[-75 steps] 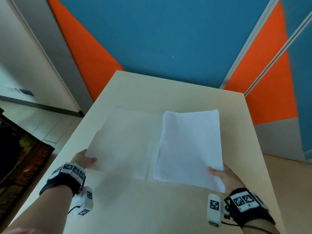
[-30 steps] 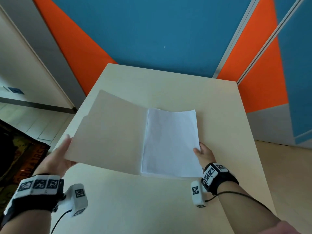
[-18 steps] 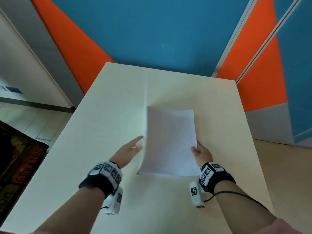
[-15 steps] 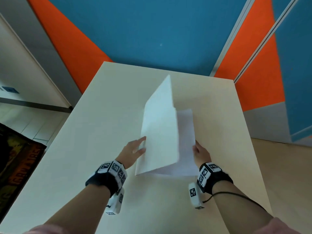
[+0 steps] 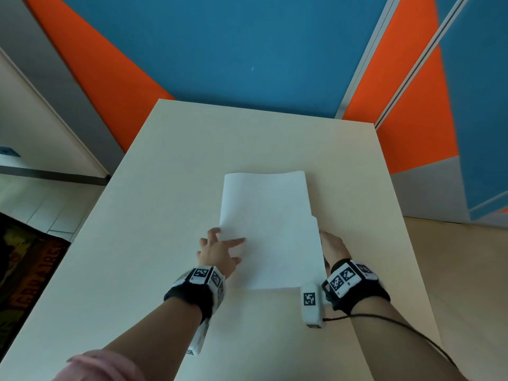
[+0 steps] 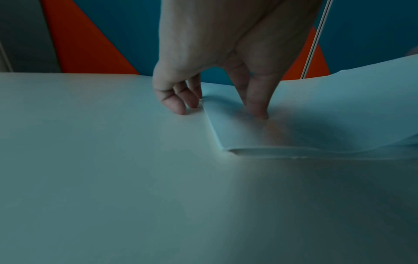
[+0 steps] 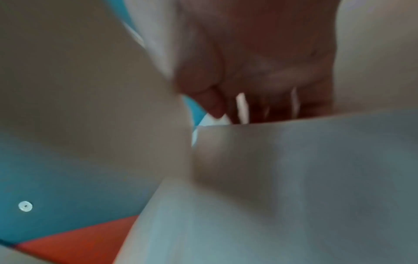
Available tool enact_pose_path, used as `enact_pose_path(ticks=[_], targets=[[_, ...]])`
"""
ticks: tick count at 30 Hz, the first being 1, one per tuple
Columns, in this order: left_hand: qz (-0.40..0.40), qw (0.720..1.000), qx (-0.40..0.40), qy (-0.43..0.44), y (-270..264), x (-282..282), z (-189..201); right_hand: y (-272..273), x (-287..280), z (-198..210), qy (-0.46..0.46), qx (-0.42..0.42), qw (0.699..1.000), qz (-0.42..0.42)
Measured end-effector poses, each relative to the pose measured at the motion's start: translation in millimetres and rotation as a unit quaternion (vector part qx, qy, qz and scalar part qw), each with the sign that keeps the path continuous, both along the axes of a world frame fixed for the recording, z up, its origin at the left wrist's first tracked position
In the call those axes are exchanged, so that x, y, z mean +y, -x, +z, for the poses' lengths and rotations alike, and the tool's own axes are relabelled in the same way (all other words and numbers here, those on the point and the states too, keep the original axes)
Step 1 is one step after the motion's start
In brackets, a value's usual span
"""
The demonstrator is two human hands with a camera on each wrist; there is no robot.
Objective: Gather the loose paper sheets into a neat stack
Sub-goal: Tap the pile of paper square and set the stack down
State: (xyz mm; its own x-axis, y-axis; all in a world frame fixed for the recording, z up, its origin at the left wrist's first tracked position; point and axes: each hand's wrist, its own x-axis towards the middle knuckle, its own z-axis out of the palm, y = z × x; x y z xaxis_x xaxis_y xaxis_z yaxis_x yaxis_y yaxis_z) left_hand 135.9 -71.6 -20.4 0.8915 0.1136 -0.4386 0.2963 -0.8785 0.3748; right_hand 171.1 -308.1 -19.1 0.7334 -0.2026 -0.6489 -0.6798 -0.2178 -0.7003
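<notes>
A pale cream tabletop (image 5: 154,243) fills the centre of the frame, backed by blue and orange wall panels (image 5: 220,45) along the top. White paper sheets (image 5: 269,229) lie at centre. My left hand (image 5: 217,253) rests at their left edge, grip released, fingertips pressing the top sheet. My right hand (image 5: 334,244) touches the right edge; its grip I cannot tell.

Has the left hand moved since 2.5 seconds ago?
Yes. The left hand has swung rightward from near the table's left edge toward its middle, and now presses on the paper stack's left edge.
</notes>
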Motion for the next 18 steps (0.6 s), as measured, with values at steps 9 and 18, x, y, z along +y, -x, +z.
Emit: enact_pose_path(ticks=[9,18], targets=[[0.153,0.985,0.027,0.072,-5,-4,-1,33,24,-9,0.196,0.049,0.978,0.045],[0.304,0.855,0.057,0.417,8,31,-20,37,16,-4,0.067,-0.023,0.997,-0.001]])
